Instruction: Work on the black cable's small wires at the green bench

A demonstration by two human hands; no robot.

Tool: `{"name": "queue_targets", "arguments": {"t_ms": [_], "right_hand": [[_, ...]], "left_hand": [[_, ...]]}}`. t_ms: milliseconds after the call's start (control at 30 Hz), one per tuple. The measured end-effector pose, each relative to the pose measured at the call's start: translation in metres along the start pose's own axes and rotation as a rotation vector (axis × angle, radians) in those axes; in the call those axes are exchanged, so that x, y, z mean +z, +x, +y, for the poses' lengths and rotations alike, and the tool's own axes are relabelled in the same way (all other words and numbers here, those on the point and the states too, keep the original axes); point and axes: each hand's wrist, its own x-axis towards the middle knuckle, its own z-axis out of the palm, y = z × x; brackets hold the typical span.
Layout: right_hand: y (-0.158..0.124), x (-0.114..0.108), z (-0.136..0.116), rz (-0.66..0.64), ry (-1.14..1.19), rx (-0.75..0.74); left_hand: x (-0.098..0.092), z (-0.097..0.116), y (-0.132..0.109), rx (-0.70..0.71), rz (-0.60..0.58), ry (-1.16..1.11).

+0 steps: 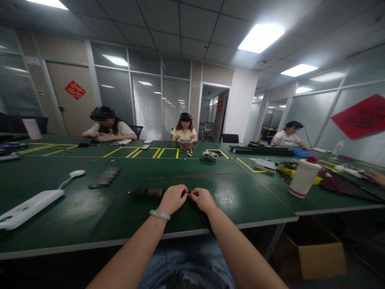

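- Gray tiled ceiling (162,20) at 12 o'clock, bright light panel (260,38) at 1.
- Closed door (57,108) bearing red paper (75,90), between 9 and 10.
- Glass partition (147,104) with blinds at 10.
- Open doorway (207,110) at 1, white pillar (240,104) at 2.
- Yellow-taped green desk (126,216) across 6.

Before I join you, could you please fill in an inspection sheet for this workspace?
Surface: green table, yellow tape lines toward the far side.
Job's things: dark elongated tool, reaching the left hand.
Clutter: white device, metal bowl, white cup.
Grip: left hand and right hand nearly touching; anything pinched is too small to tell.
Cables: coloured wires across the table.
Surroundings: three people beyond the table, cardboard box below right.
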Motion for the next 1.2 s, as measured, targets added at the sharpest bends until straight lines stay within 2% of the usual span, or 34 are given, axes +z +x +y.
{"name": "queue_targets", "arguments": {"t_ms": [367,700,1200], "right_hand": [[-0.0021,-0.0029,-0.0040,-0.008,0.018,0.009],[0.0007,0.0008,-0.0001,0.008,-0.026,-0.008],[-0.0009,-0.0013,-0.0008,0.016,-0.016,-0.010]], "left_hand": [[-0.0018,0.0017,0.0000,-0.019,-0.014,-0.002],[0.0035,-0.0018,0.0000,0.010,0.015,-0.025],[0.0016,-0.0005,-0.0017,0.056,0.056,-0.023]]}}
